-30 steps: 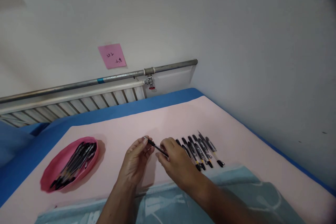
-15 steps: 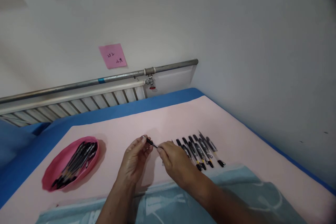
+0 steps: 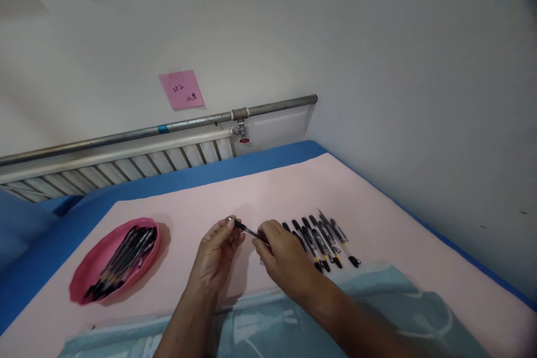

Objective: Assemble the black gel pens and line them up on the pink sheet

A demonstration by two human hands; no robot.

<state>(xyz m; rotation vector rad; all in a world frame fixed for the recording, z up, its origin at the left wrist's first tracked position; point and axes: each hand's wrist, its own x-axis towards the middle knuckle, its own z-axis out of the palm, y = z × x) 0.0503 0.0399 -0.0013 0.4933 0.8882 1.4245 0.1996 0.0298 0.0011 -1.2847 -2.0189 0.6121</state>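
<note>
A pen (image 3: 251, 232) with a black section and a clear barrel slants between my two hands above the pink sheet. My left hand (image 3: 218, 249) pinches its black upper-left end between thumb and fingertips. The lower-right end runs into the closed fingers of my right hand (image 3: 287, 257), which hide it. Just right of that hand lies a group of several black-and-clear pens (image 3: 319, 240), roughly side by side, some partly covered by the hand. Off to the left, a pink oval basket (image 3: 79, 274) holds a heap of similar pens (image 3: 126, 260).
Pink sheeting (image 3: 201, 196) covers the blue surface (image 3: 268, 156). A light-blue patterned cloth (image 3: 268, 327) lies along the near side under my forearms. Behind are a radiator (image 3: 138, 165), a metal pipe (image 3: 193, 123) and a pink note (image 3: 181, 90) on the wall.
My right hand has shifted slightly right along the pen, so more of the clear barrel shows between the hands. My left hand stays in place with its pinch.
</note>
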